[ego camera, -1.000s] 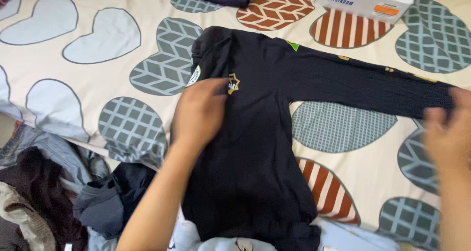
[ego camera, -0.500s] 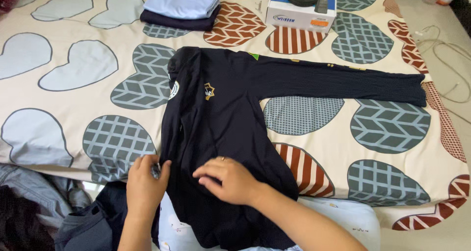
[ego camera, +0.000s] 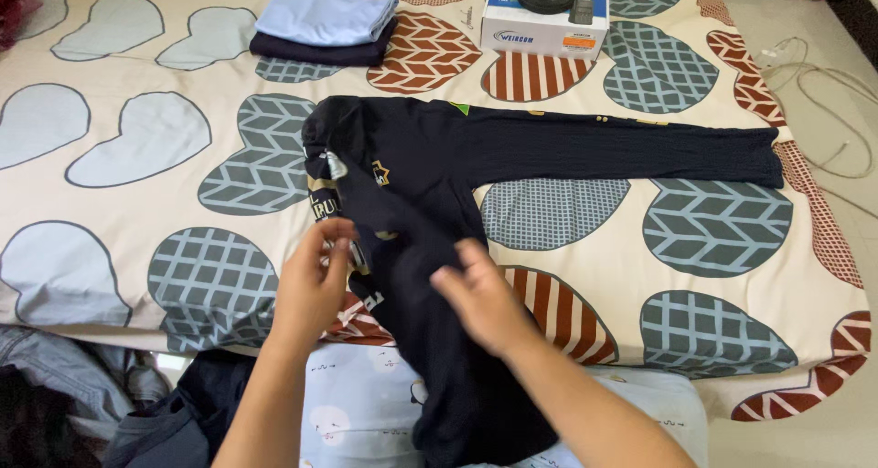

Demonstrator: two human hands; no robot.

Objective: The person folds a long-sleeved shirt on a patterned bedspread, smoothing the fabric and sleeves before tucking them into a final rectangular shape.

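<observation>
**Both hands lifting the lower half of a dark long-sleeved top**

Left hand [ego camera: 315, 280] pinches the left edge of the dark navy top [ego camera: 412, 184], fingers curled round a folded strip of cloth that shows pale lettering and gold trim. Right hand [ego camera: 480, 299] has its fingers loosely spread and bent against the bunched fabric just beside it, thumb side up (whether it truly grips the cloth or only presses it, I cannot tell). The top lies on a bedspread [ego camera: 137, 203] printed with large heart shapes in grey, pale blue and rust. Its body is gathered up between the two hands and hangs over the near edge of the bed, while one long sleeve [ego camera: 622, 152] stretches flat to the right.

At the far side of the bed sits a small stack of folded clothes [ego camera: 325, 29], pale blue on dark. Near it stands a white and blue cardboard box [ego camera: 540, 29] with a round black object on top. A heap of other garments [ego camera: 82, 404] lies at the lower left.
</observation>
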